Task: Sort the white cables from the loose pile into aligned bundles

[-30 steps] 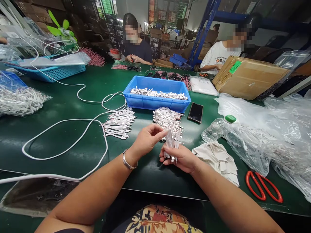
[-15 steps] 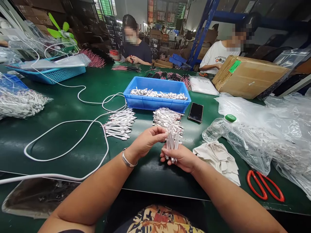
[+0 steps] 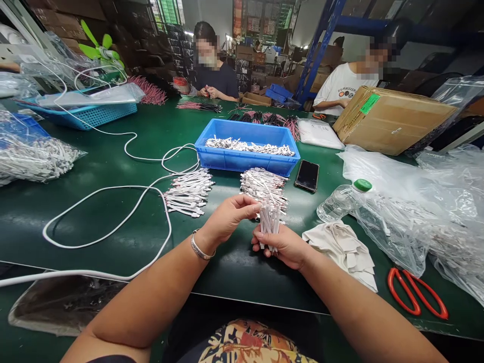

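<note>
My right hand (image 3: 282, 244) is closed round a bundle of thin white strips (image 3: 269, 227), held upright above the front of the green table. My left hand (image 3: 232, 217), with a metal bangle at the wrist, pinches at the bundle's upper left edge with thumb and forefinger. Just behind the hands lies a pile of white strips (image 3: 262, 184). A second pile of white strips (image 3: 189, 194) is to the left. Behind both stands a blue bin (image 3: 245, 161) with more white pieces inside.
A phone (image 3: 307, 175), a clear bottle (image 3: 340, 201), a cloth (image 3: 342, 247), red-handled scissors (image 3: 418, 292) and plastic bags (image 3: 434, 217) lie on the right. A white cable (image 3: 109, 187) loops across the left. Two people sit across the table (image 3: 223, 275), near a cardboard box (image 3: 393, 118).
The view has shifted slightly, so the table items appear a little further right. Both hands keep nearly the same pose at the bundle.
</note>
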`<state>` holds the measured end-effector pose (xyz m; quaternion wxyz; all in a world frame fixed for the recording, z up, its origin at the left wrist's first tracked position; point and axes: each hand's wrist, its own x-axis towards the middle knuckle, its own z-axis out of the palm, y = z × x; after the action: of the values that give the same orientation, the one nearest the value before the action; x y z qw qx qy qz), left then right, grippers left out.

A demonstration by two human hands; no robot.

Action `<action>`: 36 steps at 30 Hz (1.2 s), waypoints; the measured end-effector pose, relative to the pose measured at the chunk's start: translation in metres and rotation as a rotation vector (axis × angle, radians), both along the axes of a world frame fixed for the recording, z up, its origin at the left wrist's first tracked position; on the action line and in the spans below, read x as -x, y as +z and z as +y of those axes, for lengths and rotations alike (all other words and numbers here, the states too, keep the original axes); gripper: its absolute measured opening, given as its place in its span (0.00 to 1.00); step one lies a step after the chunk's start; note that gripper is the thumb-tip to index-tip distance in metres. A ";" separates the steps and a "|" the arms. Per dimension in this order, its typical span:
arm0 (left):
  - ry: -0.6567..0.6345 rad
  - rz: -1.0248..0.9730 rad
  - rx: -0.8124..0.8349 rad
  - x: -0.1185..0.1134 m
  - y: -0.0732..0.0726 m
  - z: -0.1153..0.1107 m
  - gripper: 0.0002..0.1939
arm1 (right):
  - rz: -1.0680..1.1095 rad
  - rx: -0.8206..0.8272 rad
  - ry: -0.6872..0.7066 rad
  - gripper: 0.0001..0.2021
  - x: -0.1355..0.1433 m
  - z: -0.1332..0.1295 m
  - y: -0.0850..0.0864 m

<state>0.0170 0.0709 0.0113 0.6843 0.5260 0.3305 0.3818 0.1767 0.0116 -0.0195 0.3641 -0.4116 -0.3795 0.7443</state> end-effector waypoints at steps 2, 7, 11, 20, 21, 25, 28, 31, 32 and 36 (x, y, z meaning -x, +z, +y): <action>0.006 0.038 -0.053 0.002 0.002 0.001 0.10 | -0.015 0.013 -0.015 0.15 0.000 0.000 0.001; 0.064 0.306 -0.437 0.005 0.011 -0.001 0.09 | -0.050 0.036 -0.034 0.17 0.002 0.000 0.002; 0.211 0.409 -0.642 0.003 0.011 -0.007 0.09 | -0.043 0.042 -0.057 0.17 0.002 0.000 0.001; -0.047 0.059 -0.123 -0.003 -0.002 -0.003 0.21 | -0.059 0.038 -0.054 0.17 0.002 -0.004 0.000; -0.148 0.058 -0.098 -0.003 -0.003 -0.005 0.21 | -0.067 0.028 -0.039 0.17 0.002 -0.005 -0.001; -0.513 0.139 -0.022 -0.003 -0.004 -0.015 0.19 | -0.128 -0.083 0.061 0.16 0.001 -0.010 -0.004; -0.549 0.160 -0.126 -0.004 -0.001 -0.023 0.17 | -0.317 -0.267 0.122 0.14 0.000 -0.012 -0.007; -0.528 0.150 -0.320 -0.004 0.004 -0.025 0.14 | -0.489 -0.501 0.074 0.12 -0.001 -0.013 -0.014; -0.542 0.155 -0.364 -0.005 0.006 -0.026 0.13 | -0.505 -0.551 0.057 0.12 -0.002 -0.013 -0.017; -0.586 0.192 -0.533 -0.004 0.010 -0.026 0.10 | -0.482 -0.520 0.009 0.15 -0.004 -0.011 -0.036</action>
<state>0.0214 0.0452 0.0211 0.5700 0.7900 0.1186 0.1922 0.1809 0.0004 -0.0553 0.3533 -0.4671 -0.6331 0.5061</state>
